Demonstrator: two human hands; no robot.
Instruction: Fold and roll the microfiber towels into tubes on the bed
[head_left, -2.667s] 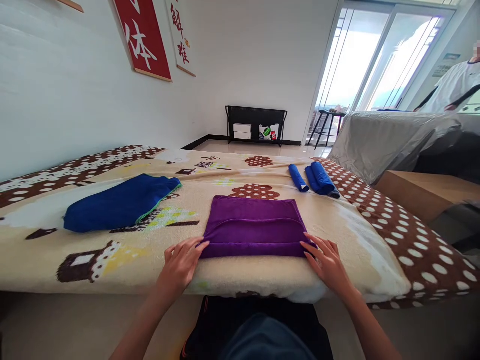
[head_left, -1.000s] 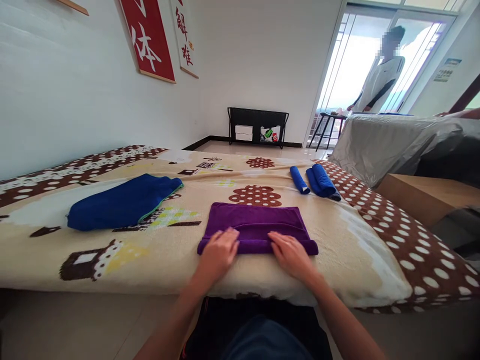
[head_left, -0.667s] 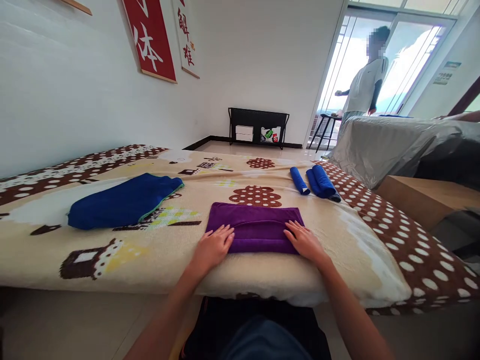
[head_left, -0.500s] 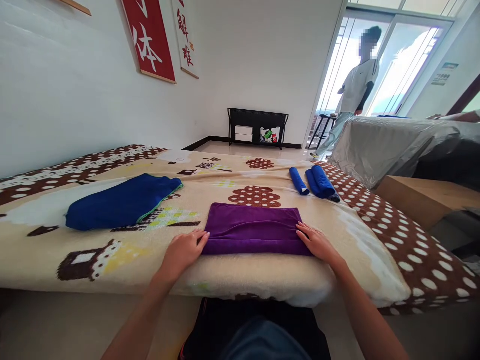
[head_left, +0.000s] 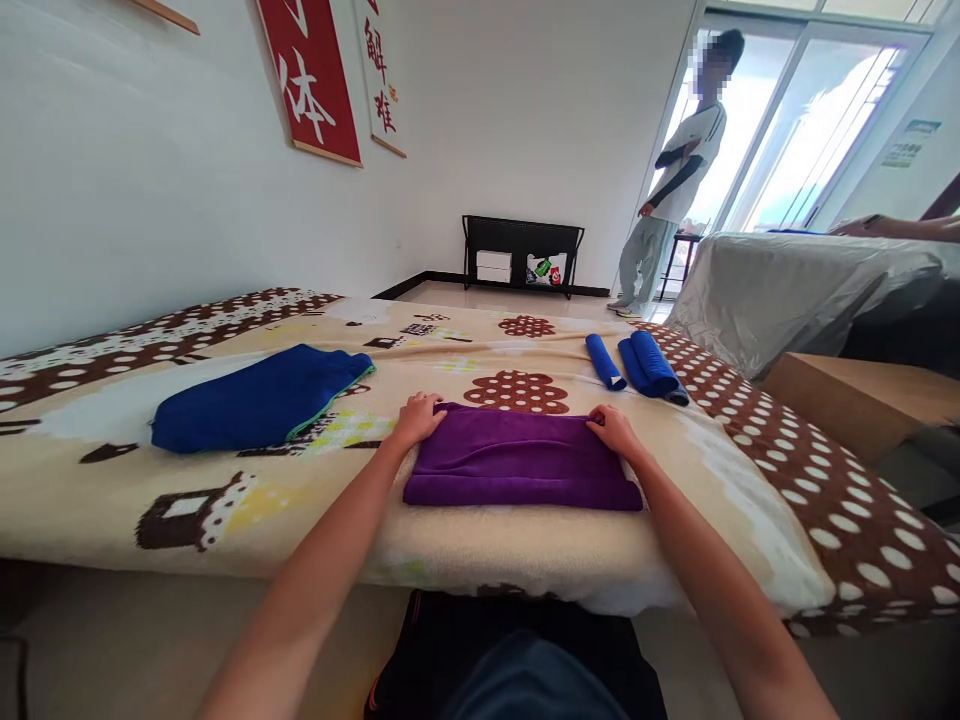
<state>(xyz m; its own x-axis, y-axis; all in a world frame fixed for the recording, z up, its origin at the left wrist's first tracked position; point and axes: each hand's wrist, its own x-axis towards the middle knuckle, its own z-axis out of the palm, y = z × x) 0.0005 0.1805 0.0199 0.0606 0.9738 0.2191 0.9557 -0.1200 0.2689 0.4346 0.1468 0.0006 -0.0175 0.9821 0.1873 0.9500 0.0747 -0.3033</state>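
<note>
A folded purple towel (head_left: 517,460) lies flat near the front edge of the bed in the head view. My left hand (head_left: 420,416) pinches its far left corner. At the far right corner, my right hand (head_left: 611,430) has its fingers closed on the edge of the same towel. A blue towel with a green edge (head_left: 247,400) lies loosely spread to the left. Beyond my right hand are a thin rolled blue towel (head_left: 604,362) and, beside it, thicker blue rolls (head_left: 651,365).
The patterned blanket (head_left: 465,550) covers the bed. A black rack (head_left: 523,240) stands at the back wall. Near the glass doors a person (head_left: 682,170) stands. On the right are a plastic-covered table (head_left: 787,270), with another person's arm over it, and a cardboard box (head_left: 855,410).
Both my hands have moved from the towel's sides to its far corners and closed on them. The person at the back has moved left and turned.
</note>
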